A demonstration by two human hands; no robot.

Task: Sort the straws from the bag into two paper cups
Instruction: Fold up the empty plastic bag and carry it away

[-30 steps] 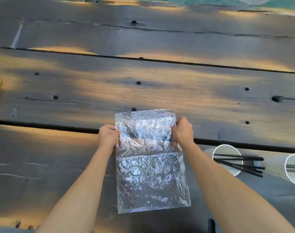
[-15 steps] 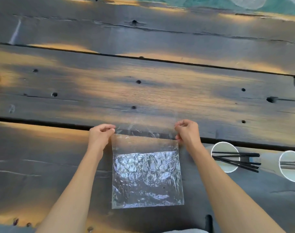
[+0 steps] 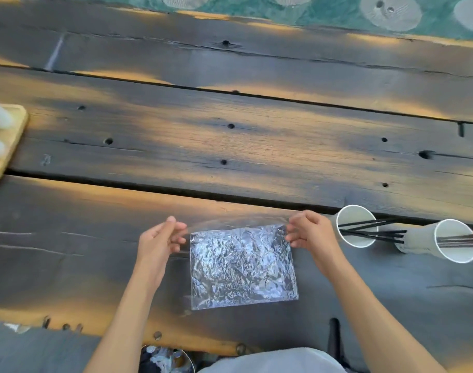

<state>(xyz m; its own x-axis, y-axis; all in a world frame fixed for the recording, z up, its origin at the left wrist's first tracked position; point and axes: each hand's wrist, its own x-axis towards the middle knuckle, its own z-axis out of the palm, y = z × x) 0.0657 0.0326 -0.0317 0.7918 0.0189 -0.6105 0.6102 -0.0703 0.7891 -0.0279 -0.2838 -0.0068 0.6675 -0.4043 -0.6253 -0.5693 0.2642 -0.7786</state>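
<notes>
On the dark plank table, left hand and right hand pinch the folded bag's far corners, crease running left-right.

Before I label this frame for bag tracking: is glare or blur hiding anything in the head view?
In the head view, the crinkled bag glints white with glare, so its contents cannot be read; the wooden tray at the left edge is smeared; warm light patches mottle the dark table; the straws stay sharp.
</notes>
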